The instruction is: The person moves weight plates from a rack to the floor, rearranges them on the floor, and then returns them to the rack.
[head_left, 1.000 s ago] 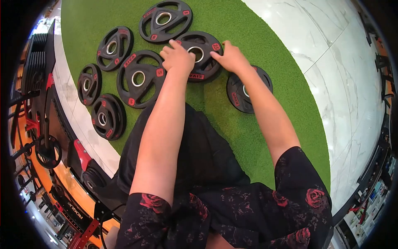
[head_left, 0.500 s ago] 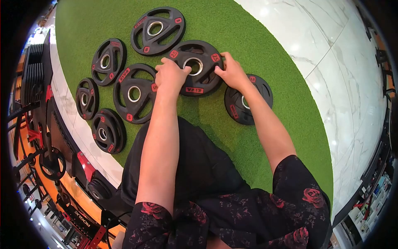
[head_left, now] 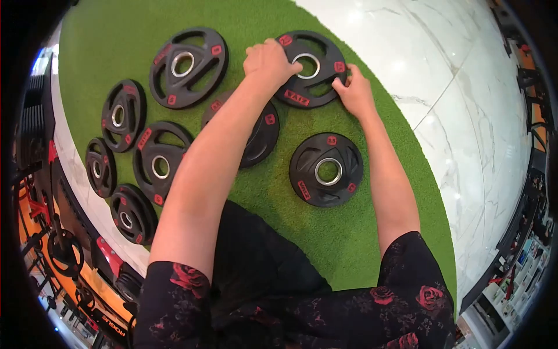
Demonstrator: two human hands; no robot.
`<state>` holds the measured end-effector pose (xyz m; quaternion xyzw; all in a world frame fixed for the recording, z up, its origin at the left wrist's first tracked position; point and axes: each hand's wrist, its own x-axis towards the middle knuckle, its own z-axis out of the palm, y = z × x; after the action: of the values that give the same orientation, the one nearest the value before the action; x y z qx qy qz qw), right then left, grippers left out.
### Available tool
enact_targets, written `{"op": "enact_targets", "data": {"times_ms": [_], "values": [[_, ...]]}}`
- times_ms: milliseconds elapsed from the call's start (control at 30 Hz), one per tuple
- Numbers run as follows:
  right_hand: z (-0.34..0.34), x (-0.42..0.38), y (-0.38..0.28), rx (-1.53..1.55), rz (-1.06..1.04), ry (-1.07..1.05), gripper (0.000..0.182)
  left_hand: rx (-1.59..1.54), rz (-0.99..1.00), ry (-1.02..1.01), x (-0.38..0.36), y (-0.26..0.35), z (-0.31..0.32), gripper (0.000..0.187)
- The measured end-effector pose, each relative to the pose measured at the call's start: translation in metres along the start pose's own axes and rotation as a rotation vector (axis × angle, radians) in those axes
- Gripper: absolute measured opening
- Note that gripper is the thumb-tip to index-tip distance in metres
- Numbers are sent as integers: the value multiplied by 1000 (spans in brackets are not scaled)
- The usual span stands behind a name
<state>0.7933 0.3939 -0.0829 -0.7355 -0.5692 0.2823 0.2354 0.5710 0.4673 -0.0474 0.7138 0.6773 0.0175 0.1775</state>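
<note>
Up at the far side of the turf, my left hand (head_left: pixel 271 63) grips the left rim of a black weight plate (head_left: pixel 297 98) with red labels, thumb near its metal centre ring. The fingers of my right hand (head_left: pixel 354 92) pinch the same plate's right edge by a red number label. Beneath my left forearm lies another black plate (head_left: pixel 264 139), partly hidden. A smaller round plate (head_left: pixel 306 160) rests flat on the turf between my forearms.
Several more plates lie to the left, including a large plate (head_left: pixel 200 87) and a small stacked pair (head_left: pixel 135 224). Green turf (head_left: pixel 273 198) borders white marble floor (head_left: pixel 453 145). Gym racks and equipment (head_left: pixel 64 250) line the left side.
Both hands have carried the held plate away and to the right, uncovering the plate under my left forearm. The small plate is now fully visible. The view has shifted.
</note>
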Motion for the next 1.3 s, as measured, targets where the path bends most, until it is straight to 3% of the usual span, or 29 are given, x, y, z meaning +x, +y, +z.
{"op": "enact_targets", "data": {"times_ms": [67, 133, 200, 267, 300, 333, 400, 433, 533, 667, 733, 800, 867, 1100, 1167, 1300], "values": [[17, -1, 12, -29, 27, -2, 55, 13, -3, -29, 5, -3, 18, 79], [30, -8, 26, -54, -206, 271, 49, 60, 54, 129, 3, -5, 33, 83], [35, -3, 30, -18, -263, 316, 45, 100, 47, 107, 2, -8, 46, 84], [35, -3, 28, 8, -271, 309, 42, 177, 54, 231, -2, -5, 50, 75], [35, -4, 26, 26, -271, 301, 44, 89, -52, 29, -2, 3, 31, 87], [34, -4, 25, 40, -277, 303, 45, 92, -69, 48, -7, -2, 34, 87], [33, -2, 27, -20, -296, 297, 48, 110, 135, 336, -25, -15, 47, 66], [33, -4, 27, -87, -289, 294, 50, 107, 160, 239, -40, -18, 36, 58], [31, -8, 18, -229, -218, 253, 56, 91, 328, 345, -94, -53, 11, 53], [32, -12, 3, -313, -146, 69, 67, -22, 167, 349, -173, -138, -49, 52], [37, -33, -26, -400, -120, 88, 69, -89, -56, 313, -214, -189, -77, 50], [44, -54, -64, -491, -89, 124, 70, -111, -134, 352, -251, -245, -96, 50], [59, -77, -116, -534, -209, 161, 71, -156, -244, 397, -296, -286, -121, 50], [168, -163, -321, -189, -702, -34, 62, -169, -556, 618, -457, -424, -171, 52], [210, -210, -381, -165, -886, -86, 63, -238, -640, 618, -515, -461, -184, 57], [297, -340, -494, -44, -1110, -245, 70, -157, -796, 866, -626, -553, -162, 54]]}}
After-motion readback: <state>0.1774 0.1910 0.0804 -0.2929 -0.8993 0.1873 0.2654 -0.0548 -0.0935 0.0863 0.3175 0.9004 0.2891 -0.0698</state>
